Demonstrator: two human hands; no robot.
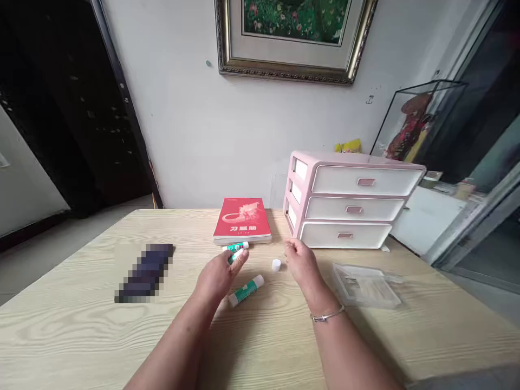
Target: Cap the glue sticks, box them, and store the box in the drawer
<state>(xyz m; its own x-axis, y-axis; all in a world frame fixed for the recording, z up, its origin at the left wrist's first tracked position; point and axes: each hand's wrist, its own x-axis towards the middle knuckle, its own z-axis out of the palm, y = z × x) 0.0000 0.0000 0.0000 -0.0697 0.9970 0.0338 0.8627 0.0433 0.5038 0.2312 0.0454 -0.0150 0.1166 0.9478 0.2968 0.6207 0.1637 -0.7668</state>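
My left hand [219, 276] is closed round a green and white glue stick [236, 254], its tip pointing right. A second glue stick [246, 290] lies on the wooden table [81, 336] just below that hand. A third one [235, 246] rests against the front edge of a red book [242, 219]. My right hand [300, 262] hovers over the table with fingers curled, thumb and forefinger close together; nothing shows between them. A small white cap [276, 265] sits on the table just left of that hand.
A pink and white three-drawer organiser [349, 200] stands behind my right hand, drawers closed. A clear plastic case [365, 284] lies to the right. A dark blurred flat object [145, 272] lies to the left. A framed picture [292, 38] hangs on the wall.
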